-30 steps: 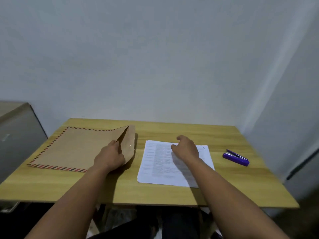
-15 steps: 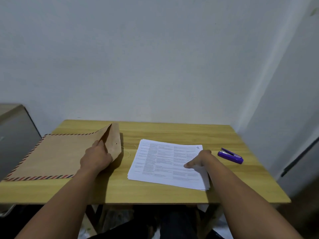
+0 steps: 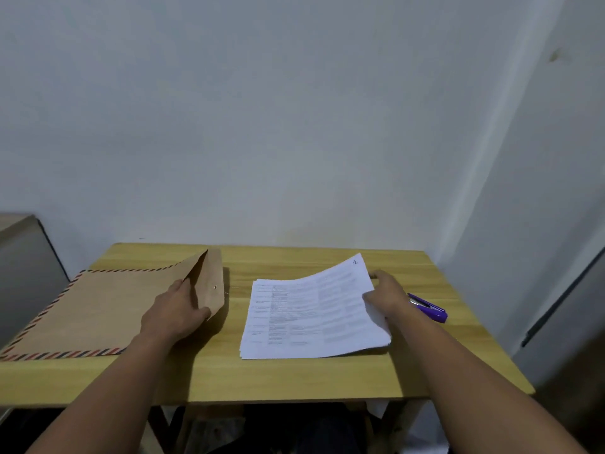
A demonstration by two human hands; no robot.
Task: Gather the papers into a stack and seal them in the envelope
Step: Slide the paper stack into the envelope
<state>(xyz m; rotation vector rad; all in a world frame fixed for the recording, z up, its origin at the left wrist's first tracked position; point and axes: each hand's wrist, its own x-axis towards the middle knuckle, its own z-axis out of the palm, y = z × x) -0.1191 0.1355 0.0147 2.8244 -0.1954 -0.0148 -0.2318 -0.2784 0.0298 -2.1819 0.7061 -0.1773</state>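
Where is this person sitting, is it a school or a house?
Hard to say; probably a plain desk corner at home or in an office: a small wooden table against a bare white wall, with printed papers and a purple stapler.

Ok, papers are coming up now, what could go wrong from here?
The right hand grips the papers only at their right edge, so the loose sheets may fan or slip. The left hand holds the envelope mouth barely open; corners could catch. The stapler sits close behind the right hand and could get knocked.
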